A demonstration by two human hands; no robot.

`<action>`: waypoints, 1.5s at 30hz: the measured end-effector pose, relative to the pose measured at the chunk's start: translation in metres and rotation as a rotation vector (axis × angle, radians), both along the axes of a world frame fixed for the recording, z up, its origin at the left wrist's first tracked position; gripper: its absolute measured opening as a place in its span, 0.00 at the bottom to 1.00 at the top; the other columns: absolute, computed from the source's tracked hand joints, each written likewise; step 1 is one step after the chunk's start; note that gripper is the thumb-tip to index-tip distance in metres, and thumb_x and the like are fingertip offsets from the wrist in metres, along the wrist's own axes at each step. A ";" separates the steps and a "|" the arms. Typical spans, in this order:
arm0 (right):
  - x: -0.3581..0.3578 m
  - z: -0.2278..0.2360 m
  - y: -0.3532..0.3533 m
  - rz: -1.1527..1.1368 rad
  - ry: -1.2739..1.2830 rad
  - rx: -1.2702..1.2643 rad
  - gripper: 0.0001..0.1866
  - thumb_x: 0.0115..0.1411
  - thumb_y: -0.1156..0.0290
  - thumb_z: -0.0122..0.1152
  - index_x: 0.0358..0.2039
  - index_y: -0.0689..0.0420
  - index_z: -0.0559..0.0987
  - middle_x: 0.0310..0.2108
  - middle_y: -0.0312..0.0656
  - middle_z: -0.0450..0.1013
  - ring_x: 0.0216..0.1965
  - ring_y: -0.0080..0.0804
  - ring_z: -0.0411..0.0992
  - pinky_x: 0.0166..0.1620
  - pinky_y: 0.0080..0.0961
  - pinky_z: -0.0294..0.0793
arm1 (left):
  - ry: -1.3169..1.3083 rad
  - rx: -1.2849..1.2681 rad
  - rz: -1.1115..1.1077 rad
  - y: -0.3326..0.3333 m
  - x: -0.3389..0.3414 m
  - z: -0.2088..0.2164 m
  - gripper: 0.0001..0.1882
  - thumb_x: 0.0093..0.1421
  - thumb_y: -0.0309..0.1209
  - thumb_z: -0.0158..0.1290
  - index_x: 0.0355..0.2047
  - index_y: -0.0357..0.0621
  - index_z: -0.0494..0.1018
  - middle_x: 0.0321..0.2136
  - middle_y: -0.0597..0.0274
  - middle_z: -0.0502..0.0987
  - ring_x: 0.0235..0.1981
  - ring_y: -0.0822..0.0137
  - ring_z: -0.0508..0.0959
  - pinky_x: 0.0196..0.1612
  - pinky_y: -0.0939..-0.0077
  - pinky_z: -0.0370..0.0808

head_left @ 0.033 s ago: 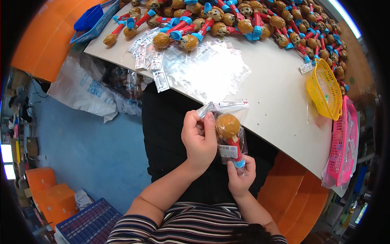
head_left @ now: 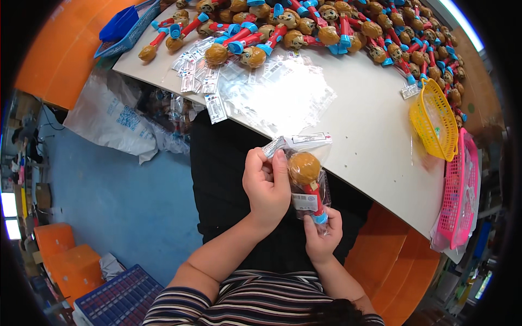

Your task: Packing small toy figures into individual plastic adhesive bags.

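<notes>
My left hand [head_left: 266, 185] pinches the top flap of a small clear plastic bag [head_left: 304, 142] that has a white label. Inside the bag is a toy [head_left: 307, 182] with a round brown head, a red body and a blue base. My right hand [head_left: 322, 234] grips the bottom of that bagged toy from below. Both hands are held over my lap, just in front of the white table's [head_left: 370, 141] near edge.
Many similar toys [head_left: 326, 27] lie heaped along the table's far side, with loose clear bags [head_left: 283, 98] and label strips [head_left: 198, 76] in front. A yellow basket [head_left: 435, 119] and a pink basket [head_left: 459, 190] sit at the right. A blue basket [head_left: 122, 27] is at the far left, orange crates [head_left: 60, 250] on the floor.
</notes>
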State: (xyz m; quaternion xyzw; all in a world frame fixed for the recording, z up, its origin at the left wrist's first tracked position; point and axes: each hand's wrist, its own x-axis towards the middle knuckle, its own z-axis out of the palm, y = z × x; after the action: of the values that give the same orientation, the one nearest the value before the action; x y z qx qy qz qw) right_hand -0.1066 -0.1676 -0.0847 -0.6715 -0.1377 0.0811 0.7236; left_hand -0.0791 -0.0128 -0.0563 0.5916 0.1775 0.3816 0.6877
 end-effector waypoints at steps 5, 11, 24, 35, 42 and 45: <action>0.005 0.003 0.009 -0.048 -0.359 -0.200 0.20 0.53 0.84 0.65 0.45 0.64 0.68 0.42 0.48 0.74 0.39 0.25 0.74 0.43 0.19 0.73 | -0.014 0.056 0.055 0.002 0.007 0.006 0.03 0.68 0.25 0.44 0.36 0.40 0.62 0.31 0.66 0.70 0.27 0.85 0.67 0.30 0.90 0.66; 0.020 0.039 -0.003 0.242 0.313 0.146 0.14 0.57 0.80 0.63 0.43 0.64 0.70 0.39 0.46 0.77 0.40 0.23 0.75 0.43 0.19 0.75 | -0.007 -0.687 -0.497 0.021 -0.004 0.029 0.17 0.69 0.33 0.43 0.52 0.34 0.60 0.42 0.52 0.73 0.42 0.66 0.76 0.44 0.76 0.74; 0.082 0.215 0.014 0.686 -0.581 -0.550 0.14 0.52 0.66 0.62 0.39 0.55 0.79 0.37 0.44 0.73 0.43 0.39 0.73 0.44 0.30 0.73 | 0.132 -0.505 -0.494 0.028 -0.011 0.034 0.25 0.64 0.31 0.50 0.57 0.33 0.58 0.47 0.42 0.72 0.44 0.53 0.78 0.49 0.61 0.76; 0.098 0.203 -0.043 0.759 -0.631 -0.364 0.10 0.56 0.72 0.59 0.38 0.59 0.79 0.34 0.45 0.76 0.36 0.35 0.76 0.36 0.24 0.74 | -0.003 -0.617 -0.480 0.023 -0.014 0.031 0.26 0.65 0.35 0.48 0.58 0.33 0.56 0.47 0.40 0.71 0.45 0.48 0.78 0.47 0.59 0.77; 0.078 0.084 -0.020 0.238 0.547 -0.036 0.21 0.67 0.61 0.48 0.49 0.68 0.71 0.38 0.46 0.76 0.37 0.32 0.77 0.40 0.27 0.77 | 0.095 -0.561 -0.463 0.003 0.011 0.037 0.27 0.66 0.37 0.48 0.59 0.33 0.57 0.49 0.46 0.72 0.49 0.51 0.76 0.51 0.62 0.76; 0.075 0.070 -0.022 0.453 0.699 0.061 0.26 0.69 0.55 0.44 0.50 0.70 0.70 0.39 0.49 0.76 0.40 0.35 0.77 0.45 0.30 0.77 | 0.054 -0.627 -0.474 -0.002 0.014 0.033 0.25 0.65 0.31 0.50 0.58 0.33 0.57 0.48 0.48 0.73 0.49 0.57 0.77 0.52 0.67 0.74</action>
State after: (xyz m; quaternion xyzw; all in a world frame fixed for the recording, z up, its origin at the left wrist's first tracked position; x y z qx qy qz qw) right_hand -0.0313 -0.1893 -0.0144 -0.5347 -0.0303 0.4571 0.7101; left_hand -0.0652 -0.0144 -0.0238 0.3873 0.1617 0.1237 0.8992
